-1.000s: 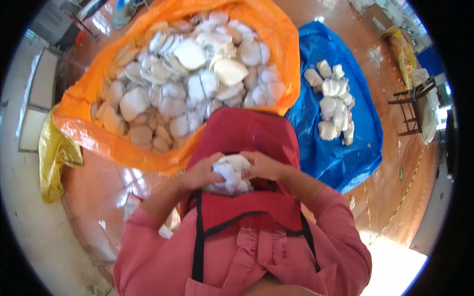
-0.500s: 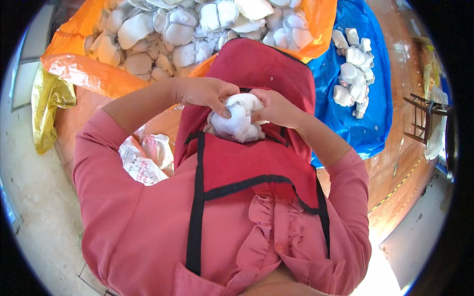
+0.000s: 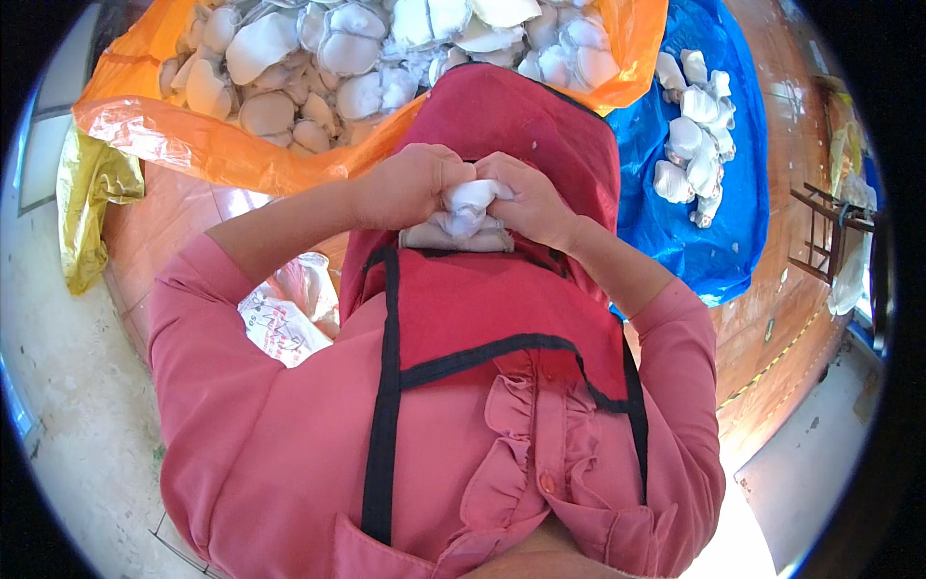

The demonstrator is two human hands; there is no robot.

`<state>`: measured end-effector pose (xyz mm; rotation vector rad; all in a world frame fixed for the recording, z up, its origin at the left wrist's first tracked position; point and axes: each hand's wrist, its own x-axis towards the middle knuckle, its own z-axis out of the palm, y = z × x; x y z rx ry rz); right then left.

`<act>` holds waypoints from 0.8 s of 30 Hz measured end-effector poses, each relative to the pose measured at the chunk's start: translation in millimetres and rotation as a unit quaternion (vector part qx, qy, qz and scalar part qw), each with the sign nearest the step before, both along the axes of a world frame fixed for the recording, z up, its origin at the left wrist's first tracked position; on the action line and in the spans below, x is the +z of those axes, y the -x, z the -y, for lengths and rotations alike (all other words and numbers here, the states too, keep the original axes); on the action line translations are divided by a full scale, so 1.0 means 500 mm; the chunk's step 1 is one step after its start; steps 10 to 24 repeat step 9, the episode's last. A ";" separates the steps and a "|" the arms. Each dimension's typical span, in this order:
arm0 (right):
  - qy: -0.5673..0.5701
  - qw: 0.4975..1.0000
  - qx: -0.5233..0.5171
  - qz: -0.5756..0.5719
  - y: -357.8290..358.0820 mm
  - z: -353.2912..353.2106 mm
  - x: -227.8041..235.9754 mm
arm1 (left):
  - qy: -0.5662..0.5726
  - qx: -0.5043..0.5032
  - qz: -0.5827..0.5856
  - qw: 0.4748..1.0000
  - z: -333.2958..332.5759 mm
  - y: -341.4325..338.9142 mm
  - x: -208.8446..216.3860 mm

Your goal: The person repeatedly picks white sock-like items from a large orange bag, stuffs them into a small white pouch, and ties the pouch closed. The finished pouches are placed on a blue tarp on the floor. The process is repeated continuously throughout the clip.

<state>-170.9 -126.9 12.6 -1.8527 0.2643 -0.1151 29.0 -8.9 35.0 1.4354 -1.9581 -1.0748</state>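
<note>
Over my lap, both hands are closed on a soft white fabric piece (image 3: 470, 207), bunched up between them. My left hand (image 3: 413, 183) grips its upper left side, fingers curled in a fist. Opposite it, my right hand (image 3: 533, 198) pinches the upper right side, and the two hands nearly touch at the top. A greyish-white flat part (image 3: 434, 238) of the bundle rests on the red apron (image 3: 506, 294) below. The fingertips and what lies under them are hidden.
Ahead on the left, an orange sheet (image 3: 193, 154) holds a heap of white padded pieces (image 3: 265, 48). To the right, several white bundles (image 3: 685, 137) lie on a blue sheet (image 3: 680, 246). A yellow bag (image 3: 87, 212), a white plastic bag (image 3: 280, 323) and a dark wooden stool (image 3: 820, 232) stand around.
My hands have moved slightly up and closed into fists. The white piece, rounded and puffed before, is now squeezed and bunched narrower between them.
</note>
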 end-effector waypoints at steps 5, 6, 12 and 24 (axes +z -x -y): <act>0.129 0.985 0.041 0.106 0.028 -0.001 0.000 | 0.210 -0.025 0.143 0.967 -0.031 0.023 0.017; 0.139 0.982 0.050 0.116 0.034 -0.002 0.001 | 0.242 -0.027 0.179 0.953 -0.040 0.026 0.021; 0.117 0.982 0.047 0.140 0.056 -0.011 -0.004 | 0.272 -0.051 0.222 0.935 -0.066 0.031 0.021; 0.117 0.982 0.047 0.140 0.056 -0.011 -0.004 | 0.272 -0.051 0.222 0.935 -0.066 0.031 0.021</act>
